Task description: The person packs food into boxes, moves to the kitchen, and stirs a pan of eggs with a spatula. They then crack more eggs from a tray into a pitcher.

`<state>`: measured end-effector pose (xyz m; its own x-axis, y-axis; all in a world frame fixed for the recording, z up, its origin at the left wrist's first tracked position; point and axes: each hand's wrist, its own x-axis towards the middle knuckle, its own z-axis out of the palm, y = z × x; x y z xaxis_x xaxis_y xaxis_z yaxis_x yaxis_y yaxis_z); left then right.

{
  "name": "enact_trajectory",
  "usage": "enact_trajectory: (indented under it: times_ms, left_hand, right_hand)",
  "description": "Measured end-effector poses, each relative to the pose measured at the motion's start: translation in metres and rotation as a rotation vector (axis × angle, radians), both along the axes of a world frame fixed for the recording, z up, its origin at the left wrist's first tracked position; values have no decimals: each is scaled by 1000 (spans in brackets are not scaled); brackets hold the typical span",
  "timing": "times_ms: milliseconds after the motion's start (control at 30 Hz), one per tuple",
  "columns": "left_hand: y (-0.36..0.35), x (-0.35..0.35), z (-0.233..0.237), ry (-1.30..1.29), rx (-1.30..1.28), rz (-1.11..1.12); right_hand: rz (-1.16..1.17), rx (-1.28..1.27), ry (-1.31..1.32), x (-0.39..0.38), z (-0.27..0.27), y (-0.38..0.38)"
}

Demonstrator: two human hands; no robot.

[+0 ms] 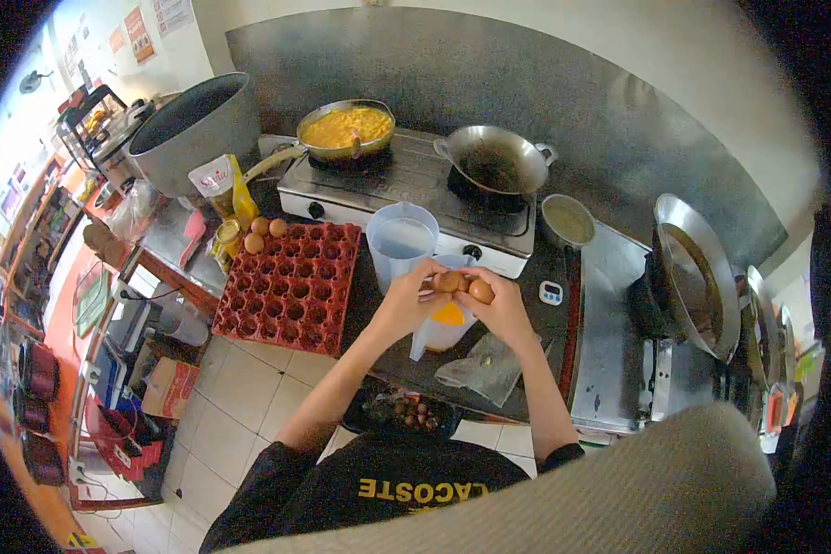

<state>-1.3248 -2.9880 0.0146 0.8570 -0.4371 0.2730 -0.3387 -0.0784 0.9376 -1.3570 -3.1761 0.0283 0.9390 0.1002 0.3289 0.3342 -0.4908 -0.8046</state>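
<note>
Both my hands come together over a translucent plastic jug (422, 338) at the counter's front. My left hand (404, 305) is closed on a brown egg (449, 282), which the fingers of both hands meet around. A second brown egg shape (481, 292) sits in my right hand (500, 312), closed around it. Whether these are whole eggs or shell halves, I cannot tell. Orange-yellow yolk (448, 315) shows just below my fingers at the jug's mouth. Behind stands a larger translucent jug (403, 233). A crumpled plastic bag (486, 371) lies beside my right forearm.
A red egg tray (288, 288) with a few brown eggs (260, 226) at its far corner lies left. On the gas stove (392, 180) are a pan of yellow egg (346, 127) and a wok (494, 159). A bin of eggshells (406, 411) sits below the counter edge.
</note>
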Motion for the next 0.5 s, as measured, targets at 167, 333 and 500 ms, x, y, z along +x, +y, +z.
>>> enact_trajectory:
  times_ms: [167, 333, 500]
  left_hand:
    - [1, 13, -3, -64, 12, -23]
    - [0, 17, 7, -47, 29, -93]
    - [-4, 24, -2, -90, -156, -213]
  right_hand:
    - [-46, -112, -108, 3, -1, -5]
    - [-53, -110, -171, -5, 3, 1]
    - [-173, 190, 39, -8, -16, 4]
